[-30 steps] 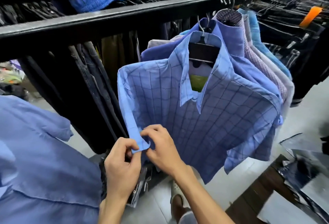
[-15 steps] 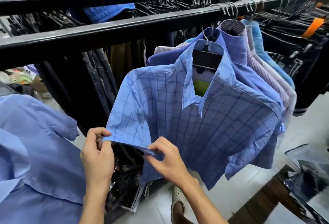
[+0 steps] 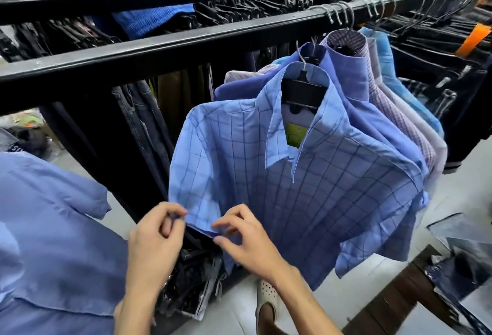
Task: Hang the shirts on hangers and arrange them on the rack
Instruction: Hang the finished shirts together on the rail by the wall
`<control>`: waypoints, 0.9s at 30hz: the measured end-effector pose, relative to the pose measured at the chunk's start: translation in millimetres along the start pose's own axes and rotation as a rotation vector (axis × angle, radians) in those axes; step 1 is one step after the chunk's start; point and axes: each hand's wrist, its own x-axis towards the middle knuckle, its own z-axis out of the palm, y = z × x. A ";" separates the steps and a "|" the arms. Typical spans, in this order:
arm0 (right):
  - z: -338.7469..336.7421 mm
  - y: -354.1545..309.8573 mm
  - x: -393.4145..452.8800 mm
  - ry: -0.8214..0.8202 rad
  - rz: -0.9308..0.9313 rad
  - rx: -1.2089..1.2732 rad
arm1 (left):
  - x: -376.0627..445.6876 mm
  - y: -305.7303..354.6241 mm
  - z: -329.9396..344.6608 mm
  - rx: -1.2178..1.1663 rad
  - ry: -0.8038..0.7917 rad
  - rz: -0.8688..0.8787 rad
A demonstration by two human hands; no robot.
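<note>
A light blue checked shirt (image 3: 306, 188) hangs on a black hanger (image 3: 302, 89) from the black rack rail (image 3: 159, 52), foremost in a row of several blue and purple shirts (image 3: 372, 111). My left hand (image 3: 155, 239) pinches the left end of its short sleeve's hem. My right hand (image 3: 245, 239) pinches the same hem a little to the right. The sleeve lies spread between the two hands.
More blue shirts (image 3: 48, 241) lie piled at the lower left. Dark trousers (image 3: 138, 127) hang under the rail behind the sleeve. Plastic-wrapped dark goods (image 3: 186, 281) sit below my hands. A dark wooden surface (image 3: 394, 302) with plastic bags is at the lower right.
My hands moved apart and drew the sleeve out flat, then came a little closer again along the hem. The view tilted downward slightly.
</note>
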 end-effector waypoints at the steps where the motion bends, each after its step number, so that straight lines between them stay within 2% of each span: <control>1: -2.7 -3.0 1.7 0.013 -0.020 0.022 | 1.4 4.0 4.1 -0.004 -0.058 0.046; 4: -21.0 -24.8 12.1 0.251 -0.105 0.048 | 6.3 24.4 19.2 -0.063 -0.131 0.161; 9: -78.2 -71.3 32.1 0.655 -0.242 -0.040 | 30.7 82.1 50.6 -0.181 -0.099 0.364; 15: -129.3 -67.4 45.6 1.025 -0.119 -0.171 | 64.2 152.1 100.2 -0.341 0.024 0.476; 18: -141.1 -55.9 49.5 1.070 -0.071 -0.266 | 85.3 170.9 120.1 -0.369 0.087 0.440; 21: -147.2 -63.3 59.0 1.008 -0.027 -0.298 | 108.2 181.1 131.1 -0.346 0.104 0.374; 27: -171.0 -91.1 86.7 0.907 0.138 -0.460 | 140.0 181.9 126.5 -0.342 0.075 0.381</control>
